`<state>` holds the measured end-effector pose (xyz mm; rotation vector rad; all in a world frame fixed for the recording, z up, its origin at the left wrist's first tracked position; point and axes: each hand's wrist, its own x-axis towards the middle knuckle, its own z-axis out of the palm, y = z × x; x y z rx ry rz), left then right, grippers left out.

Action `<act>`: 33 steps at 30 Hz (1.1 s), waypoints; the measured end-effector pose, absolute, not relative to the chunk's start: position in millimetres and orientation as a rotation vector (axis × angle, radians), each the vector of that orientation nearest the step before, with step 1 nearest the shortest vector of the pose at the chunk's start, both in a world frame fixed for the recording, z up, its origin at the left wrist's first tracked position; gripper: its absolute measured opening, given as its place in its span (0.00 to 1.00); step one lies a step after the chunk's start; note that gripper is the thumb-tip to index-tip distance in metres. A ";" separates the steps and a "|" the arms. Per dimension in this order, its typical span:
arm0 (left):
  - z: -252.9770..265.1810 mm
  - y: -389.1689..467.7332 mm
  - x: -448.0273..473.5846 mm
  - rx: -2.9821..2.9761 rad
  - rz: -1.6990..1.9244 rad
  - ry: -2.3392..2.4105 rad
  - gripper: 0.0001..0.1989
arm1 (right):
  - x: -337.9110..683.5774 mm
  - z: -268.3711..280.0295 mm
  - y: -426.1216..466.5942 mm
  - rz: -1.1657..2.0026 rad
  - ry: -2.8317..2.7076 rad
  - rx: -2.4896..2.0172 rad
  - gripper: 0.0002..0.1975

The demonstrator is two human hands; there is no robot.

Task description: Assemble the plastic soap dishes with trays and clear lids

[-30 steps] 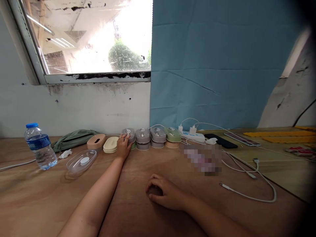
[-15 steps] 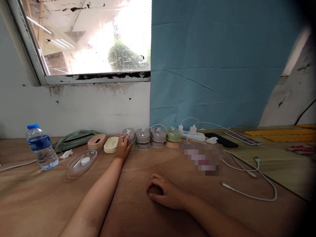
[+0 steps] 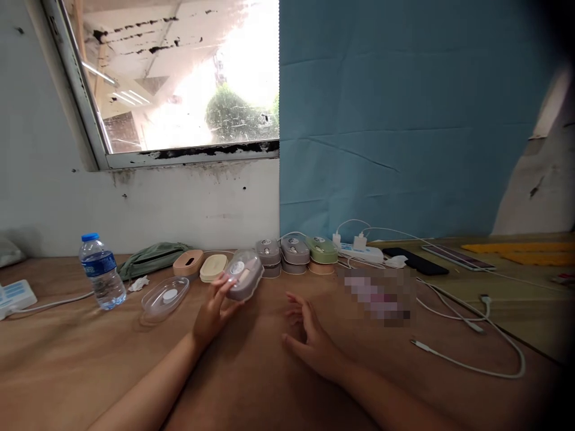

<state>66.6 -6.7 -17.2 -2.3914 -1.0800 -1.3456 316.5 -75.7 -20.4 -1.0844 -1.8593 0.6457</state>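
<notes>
box (image 3: 247, 278) in left hand (image 3: 214, 310)

Up comes the grey box (image 3: 245, 275)! It has left its spot at the far end of the line from the green box (image 3: 321, 250), and now it's tilted, nearer the person than the green box and off to its left. The left hand (image 3: 214, 314), fingers merely resting on the lid a second ago, now grips it. And the right hand (image 3: 312, 338), on the green box's near side, has uncurled, fingers opening out. The view swings left too, bringing in a power strip (image 3: 18, 296) far left of the green box.
</notes>
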 end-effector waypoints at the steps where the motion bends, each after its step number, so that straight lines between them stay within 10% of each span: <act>1: -16.6 -16.8 65.8 -2.464 -1.316 -1.013 0.24 | 316.7 -21.8 -72.8 0.635 -1.804 -1.078 0.33; 18: -14.3 -42.3 69.5 -2.931 -1.118 -0.350 0.29 | 327.7 -10.8 -70.5 0.824 -1.936 -0.918 0.35; 33: -0.6 -55.2 84.1 -3.068 -0.970 -0.864 0.33 | 319.2 -9.1 -74.7 0.632 -2.021 -1.063 0.33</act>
